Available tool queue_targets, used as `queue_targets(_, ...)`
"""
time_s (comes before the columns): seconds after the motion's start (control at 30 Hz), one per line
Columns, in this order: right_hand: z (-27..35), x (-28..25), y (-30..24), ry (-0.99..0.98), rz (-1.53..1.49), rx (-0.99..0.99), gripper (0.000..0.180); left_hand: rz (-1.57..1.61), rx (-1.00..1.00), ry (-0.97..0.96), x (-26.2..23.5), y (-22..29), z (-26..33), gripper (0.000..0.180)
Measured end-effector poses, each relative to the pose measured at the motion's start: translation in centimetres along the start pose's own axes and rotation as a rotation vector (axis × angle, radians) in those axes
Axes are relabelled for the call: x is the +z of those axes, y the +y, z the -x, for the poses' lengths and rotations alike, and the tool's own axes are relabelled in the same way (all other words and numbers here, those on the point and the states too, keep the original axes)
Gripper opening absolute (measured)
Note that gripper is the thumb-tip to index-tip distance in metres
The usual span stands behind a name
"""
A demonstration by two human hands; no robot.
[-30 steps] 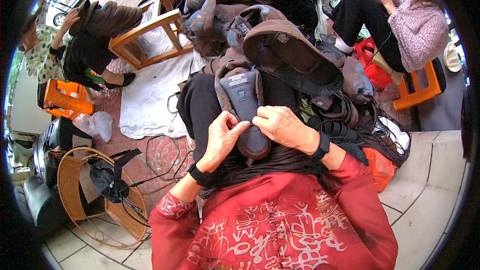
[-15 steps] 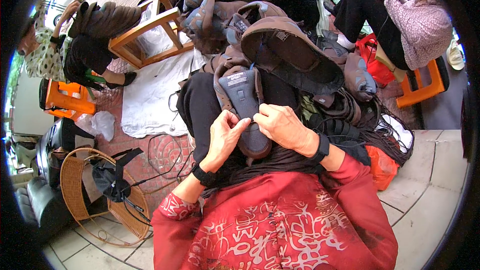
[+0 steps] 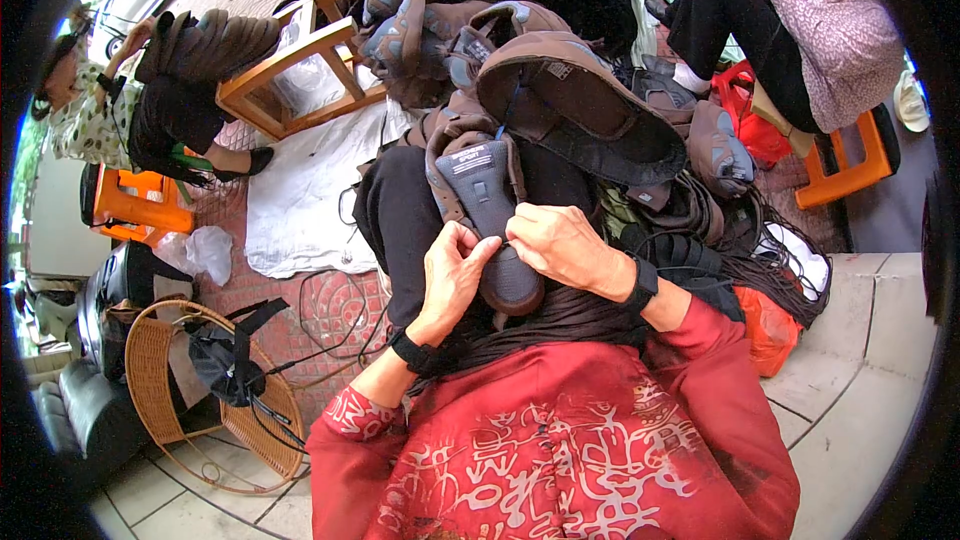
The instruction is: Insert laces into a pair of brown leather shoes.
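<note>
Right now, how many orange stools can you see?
2: one orange stool at far left beside a seated person, another orange stool at upper right under a second seated person. Others may be hidden.

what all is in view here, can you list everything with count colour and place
shoe sole: one, dark grey, centre, on the lap, both hands on it
brown shoe: one, upside down, above the sole
shoe pile: count unclear, brown and grey, top centre
wooden stool: one, tan, upper left
white cloth: one, on the ground left of centre
orange stools: two, far left and far right
wicker ring: one, tan, lower left
other people: two, upper left and upper right
left hand: one, at the sole
right hand: one, at the sole
</note>
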State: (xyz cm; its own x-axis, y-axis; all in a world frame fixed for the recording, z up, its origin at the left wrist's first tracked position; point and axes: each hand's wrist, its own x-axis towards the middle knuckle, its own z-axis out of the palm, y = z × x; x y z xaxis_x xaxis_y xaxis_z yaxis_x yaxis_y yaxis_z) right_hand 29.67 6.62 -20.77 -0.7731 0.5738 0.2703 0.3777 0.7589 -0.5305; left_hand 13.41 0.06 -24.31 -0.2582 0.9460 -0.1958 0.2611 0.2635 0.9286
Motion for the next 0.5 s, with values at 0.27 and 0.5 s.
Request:
queue_targets(0.27, 0.9, 1.7, 0.1, 0.094, 0.067, 0.011, 0.009, 0.152, -0.041, -0.044, -0.2, -0.3, 0.2, 0.021)
queue_targets(0.5, 0.7, 0.3, 1.0, -0.035, -0.254, -0.007, 0.011, 0.325, -0.024, -0.171, -1.2, -0.5, 1.1, 0.014)
